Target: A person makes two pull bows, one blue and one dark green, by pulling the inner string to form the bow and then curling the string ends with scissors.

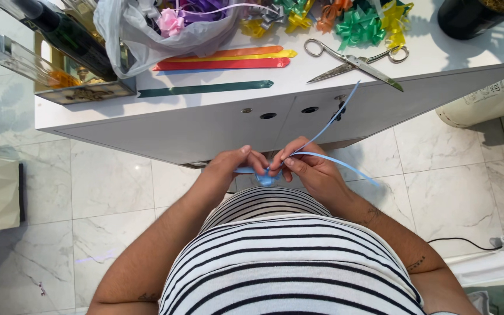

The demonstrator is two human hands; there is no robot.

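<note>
A light blue ribbon (329, 123) is pinched between both hands just in front of my striped shirt. My left hand (234, 166) grips the folded blue loops at the centre, thumb and fingers closed. My right hand (307, 169) pinches the same ribbon from the right. One strand runs up toward the white counter (217, 125), and another trails off to the right. Both hands touch at the small blue bundle, which they partly hide.
On the counter lie scissors (354, 61), flat ribbon strips in orange, yellow, red and green (223, 58), finished bows (357, 23), a plastic bag of bows (158, 29) and a dark bottle (65, 35). The floor below is marble tile, with a cream container (485, 102) at the right.
</note>
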